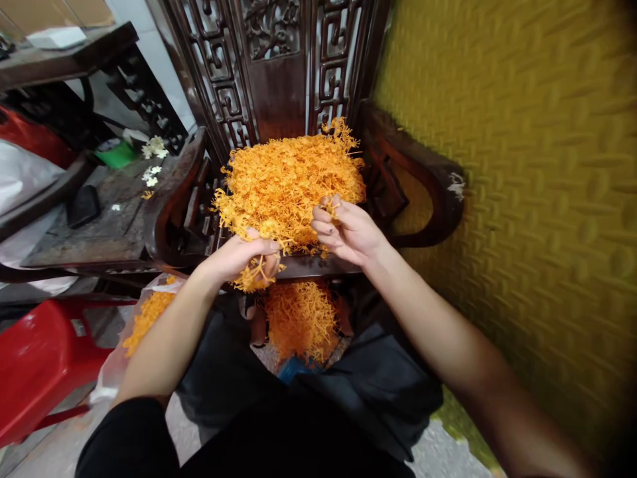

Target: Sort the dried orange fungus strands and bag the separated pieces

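Observation:
A large heap of thin, branching orange strands (293, 179), which look like cordyceps mushrooms, lies on the seat of a dark carved wooden chair (279, 99). At the heap's front left edge, my left hand (256, 255) is closed around a small bunch of these strands, some hanging below the fingers. My right hand (346, 229) is over the heap's front right side, with its thumb and fingers pinching a small orange piece. Below the seat, between my knees, more loose orange strands (301, 318) are piled, with a bit of blue plastic (296, 368) at their near side.
To the left stand a red plastic stool (34, 365) and a clear bag with orange pieces (149, 318). A second wooden seat (99, 242) holds a green container (117, 154), a dark phone-like object (83, 207) and pale flowers (152, 174). A textured yellow surface (537, 199) rises close at right.

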The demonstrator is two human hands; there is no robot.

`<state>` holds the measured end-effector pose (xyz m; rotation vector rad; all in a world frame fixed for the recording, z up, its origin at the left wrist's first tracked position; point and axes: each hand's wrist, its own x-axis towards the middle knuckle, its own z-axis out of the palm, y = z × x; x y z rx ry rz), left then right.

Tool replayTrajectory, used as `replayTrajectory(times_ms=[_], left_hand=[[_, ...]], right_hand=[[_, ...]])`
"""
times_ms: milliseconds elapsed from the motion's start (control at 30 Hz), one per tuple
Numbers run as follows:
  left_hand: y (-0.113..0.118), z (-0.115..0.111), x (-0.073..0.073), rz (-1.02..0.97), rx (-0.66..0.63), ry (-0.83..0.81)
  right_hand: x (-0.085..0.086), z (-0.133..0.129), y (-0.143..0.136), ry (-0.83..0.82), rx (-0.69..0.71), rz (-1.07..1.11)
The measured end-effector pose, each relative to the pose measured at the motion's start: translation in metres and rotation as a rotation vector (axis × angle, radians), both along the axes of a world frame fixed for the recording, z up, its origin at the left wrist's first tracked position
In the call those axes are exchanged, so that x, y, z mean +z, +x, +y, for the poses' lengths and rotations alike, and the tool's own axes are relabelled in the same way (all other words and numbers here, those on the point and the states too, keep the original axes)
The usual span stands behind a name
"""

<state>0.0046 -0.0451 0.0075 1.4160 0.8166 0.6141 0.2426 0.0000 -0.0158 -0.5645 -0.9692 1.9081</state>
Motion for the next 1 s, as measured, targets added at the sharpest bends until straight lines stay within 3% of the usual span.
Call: replayTrajectory(times_ms=[167,300,367,500,600,733,867,1000], left_hand=[[0.002,0.003,-0.003,0.127,-0.125,-0.029],[0.007,0.003,-0.007,0.199,-0.253,-0.105],[0.009,0.003,-0.007,0.239,-0.308,-0.127],[0.012,0.003,-0.009,0.201,-0.372,-0.169],[0.014,0.003,-0.012,0.141,-0.422,-0.199],[0.018,0.003,-0.009,0.116,-0.370,-0.179],[0.022,0.007,0.003,0.154,-0.254,-0.154],[0.025,0.015,0.009,0.182,-0.272,-0.128]], right_hand=[[-0.010,0.007,0.001,0.045,-0.013,0.011],[-0.011,0.003,0.001,0.110,0.136,-0.005],[-0.008,-0.003,0.001,0.185,0.189,-0.151],[-0.004,-0.015,0.000,0.529,0.197,-0.534],[-0.006,-0.020,-0.002,0.609,0.195,-0.591],[-0.009,-0.023,-0.008,0.505,0.059,-0.549],[-0.012,-0.024,-0.022,0.236,-0.174,-0.399],[-0.012,-0.021,-0.036,0.036,-0.230,-0.227]])
